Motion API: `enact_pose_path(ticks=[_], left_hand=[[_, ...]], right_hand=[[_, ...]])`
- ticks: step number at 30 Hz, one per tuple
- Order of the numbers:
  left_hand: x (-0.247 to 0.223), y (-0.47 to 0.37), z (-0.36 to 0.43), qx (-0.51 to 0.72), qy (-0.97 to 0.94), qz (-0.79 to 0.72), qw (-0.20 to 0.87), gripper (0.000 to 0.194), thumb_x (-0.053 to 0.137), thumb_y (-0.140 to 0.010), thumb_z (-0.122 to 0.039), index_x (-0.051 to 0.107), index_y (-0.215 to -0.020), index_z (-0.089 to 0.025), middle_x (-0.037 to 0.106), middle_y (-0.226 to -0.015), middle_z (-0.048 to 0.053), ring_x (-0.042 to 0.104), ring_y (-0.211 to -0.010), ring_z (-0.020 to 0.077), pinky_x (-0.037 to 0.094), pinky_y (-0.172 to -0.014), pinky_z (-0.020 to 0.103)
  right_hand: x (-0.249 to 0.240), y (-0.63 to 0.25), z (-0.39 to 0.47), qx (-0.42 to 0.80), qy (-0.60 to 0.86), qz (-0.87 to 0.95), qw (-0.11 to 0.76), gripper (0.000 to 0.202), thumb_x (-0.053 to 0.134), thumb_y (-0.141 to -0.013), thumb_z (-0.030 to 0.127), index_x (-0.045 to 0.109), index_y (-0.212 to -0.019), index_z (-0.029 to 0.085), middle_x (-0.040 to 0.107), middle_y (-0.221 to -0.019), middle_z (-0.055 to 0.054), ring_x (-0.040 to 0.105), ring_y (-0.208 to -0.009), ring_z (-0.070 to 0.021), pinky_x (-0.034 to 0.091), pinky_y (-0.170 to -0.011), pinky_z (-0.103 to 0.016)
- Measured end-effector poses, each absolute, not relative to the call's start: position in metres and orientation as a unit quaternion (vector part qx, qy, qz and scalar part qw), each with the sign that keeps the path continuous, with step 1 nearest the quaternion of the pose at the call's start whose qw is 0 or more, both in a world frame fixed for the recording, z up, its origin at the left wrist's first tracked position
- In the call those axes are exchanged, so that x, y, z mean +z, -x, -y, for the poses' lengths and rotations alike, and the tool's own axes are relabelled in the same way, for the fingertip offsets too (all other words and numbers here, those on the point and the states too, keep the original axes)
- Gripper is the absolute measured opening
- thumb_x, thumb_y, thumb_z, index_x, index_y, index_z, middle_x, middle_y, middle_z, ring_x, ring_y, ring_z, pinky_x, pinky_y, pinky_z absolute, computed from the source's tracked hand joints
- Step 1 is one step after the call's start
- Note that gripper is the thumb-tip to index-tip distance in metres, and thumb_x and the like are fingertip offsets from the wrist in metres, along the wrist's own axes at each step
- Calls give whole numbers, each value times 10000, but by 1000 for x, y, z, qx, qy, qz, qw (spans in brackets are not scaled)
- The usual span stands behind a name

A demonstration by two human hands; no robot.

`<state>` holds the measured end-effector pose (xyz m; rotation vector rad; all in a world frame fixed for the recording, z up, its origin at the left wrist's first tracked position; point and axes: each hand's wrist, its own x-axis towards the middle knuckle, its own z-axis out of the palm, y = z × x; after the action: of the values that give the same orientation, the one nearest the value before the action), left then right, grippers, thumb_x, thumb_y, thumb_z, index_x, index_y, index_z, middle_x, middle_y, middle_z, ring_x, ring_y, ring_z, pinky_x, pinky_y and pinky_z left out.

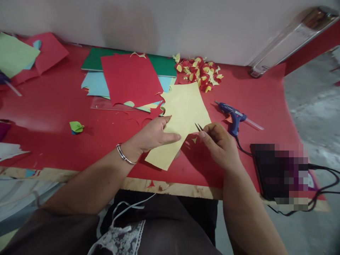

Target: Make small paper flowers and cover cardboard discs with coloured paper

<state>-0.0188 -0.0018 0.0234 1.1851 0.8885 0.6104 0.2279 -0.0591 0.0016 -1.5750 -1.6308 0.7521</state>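
My left hand (156, 134) grips a pale yellow sheet of paper (186, 102), its thumb lying on top and the other fingers partly hidden beneath. Scalloped bites run along the sheet's left edge. In my right hand (219, 143) is a pair of small scissors (199, 127); only the two dark pointed blade tips show, slightly apart, by the sheet's lower right edge. The handles are hidden inside my curled fingers. A small yellow scrap (194, 140) is just below the blades.
Behind the sheet lie red paper (130, 79), blue paper (97, 84), a green board (91, 60) and a heap of red-and-yellow paper pieces (199, 71). A blue glue gun (233, 115) and a dark, partly blurred device (262, 173) with cables stand right. A green paper piece (76, 126) sits left.
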Motion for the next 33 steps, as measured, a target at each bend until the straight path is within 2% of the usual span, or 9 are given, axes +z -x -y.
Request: enact_pose_path(ticks=[3, 7, 10, 14, 17, 20, 23, 27, 33], left_hand=[[26, 18, 4, 269, -503, -406, 714, 406, 933, -743, -398, 776, -1027, -155, 823, -956, 67, 760, -827, 216, 618, -772, 338], [24, 12, 7, 269, -459, -381, 756, 463, 984, -704, -460, 811, -994, -144, 833, -973, 86, 753, -789, 202, 604, -734, 322], [20, 6, 10, 288, -443, -360, 769, 468, 1001, -683, -452, 821, -987, -144, 844, -1042, 108, 777, -867, 225, 614, -783, 331], [17, 1, 11, 323, -432, -358, 762, 423, 1014, -655, -413, 814, -929, -159, 840, -977, 83, 766, -842, 210, 607, -766, 314], [19, 3, 10, 338, -430, -341, 765, 403, 1016, -665, -375, 813, -946, -170, 834, -962, 60, 747, -806, 183, 599, -750, 292], [22, 8, 8, 327, -445, -324, 768, 398, 1002, -700, -392, 815, -972, -170, 828, -961, 58, 749, -805, 185, 600, -732, 287], [24, 11, 7, 307, -461, -319, 769, 373, 1001, -701, -391, 802, -919, -164, 823, -945, 62, 754, -806, 196, 600, -709, 288], [25, 12, 7, 313, -451, -317, 774, 373, 997, -699, -387, 799, -912, -155, 816, -908, 66, 761, -798, 204, 617, -717, 307], [27, 17, 6, 325, -453, -365, 746, 326, 961, -729, -371, 797, -883, -136, 805, -834, 61, 761, -690, 192, 626, -642, 294]], right_hand=[[3, -227, 61, 309, 607, 640, 355, 400, 637, -1032, 641, 613, -958, 249, 612, -719, 32, 500, -608, -143, 375, -599, -308], [1, -223, 62, 324, 596, 648, 346, 346, 677, -1021, 590, 624, -994, 249, 638, -782, 25, 537, -659, -148, 397, -624, -305], [-2, -220, 63, 330, 580, 657, 350, 273, 701, -1012, 512, 621, -1029, 251, 636, -797, 29, 537, -667, -146, 397, -617, -291], [-1, -214, 64, 325, 563, 675, 349, 205, 696, -1002, 436, 626, -1047, 248, 652, -835, 18, 568, -711, -155, 428, -649, -283], [3, -210, 64, 344, 552, 676, 347, 255, 675, -1019, 496, 646, -1057, 246, 664, -856, 5, 580, -748, -166, 447, -674, -286], [6, -209, 64, 374, 544, 664, 351, 402, 618, -1037, 639, 674, -1059, 243, 676, -858, -7, 583, -761, -176, 449, -676, -293], [9, -208, 64, 396, 540, 657, 346, 537, 544, -1037, 748, 692, -1014, 233, 643, -806, 0, 561, -726, -169, 433, -667, -299], [11, -209, 64, 412, 540, 648, 344, 565, 538, -1033, 764, 692, -958, 225, 576, -734, 23, 495, -651, -146, 392, -628, -295], [9, -212, 64, 375, 562, 636, 373, 532, 570, -1037, 731, 719, -969, 225, 620, -777, 5, 554, -707, -160, 437, -678, -302]])
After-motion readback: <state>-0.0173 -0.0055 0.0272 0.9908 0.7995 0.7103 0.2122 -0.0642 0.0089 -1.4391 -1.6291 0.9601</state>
